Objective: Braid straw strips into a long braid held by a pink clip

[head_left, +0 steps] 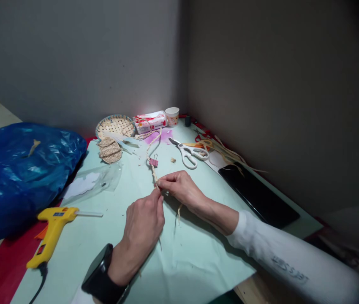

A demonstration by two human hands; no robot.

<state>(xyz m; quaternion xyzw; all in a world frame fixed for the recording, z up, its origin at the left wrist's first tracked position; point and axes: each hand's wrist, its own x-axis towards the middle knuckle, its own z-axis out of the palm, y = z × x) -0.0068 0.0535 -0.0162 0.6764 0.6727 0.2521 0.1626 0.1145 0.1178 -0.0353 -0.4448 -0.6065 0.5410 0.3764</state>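
Observation:
A braided straw cord (152, 154) runs from the back of the pale green sheet (198, 253) toward me, with a pink binder clip (153, 162) clamped on it. My right hand (179, 185) pinches the near end of the braid. Against it, my left hand (144, 223), with a black watch on the wrist, pinches the loose straw strands. Thin strand ends hang below both hands.
A yellow glue gun (53, 230) lies at the left, beside a blue plastic bag (17, 169). White-handled scissors (189, 154), a woven basket tray (115, 125), coiled straw pieces (110, 151), a paper cup (172, 115) and a black phone (257, 194) lie around the sheet.

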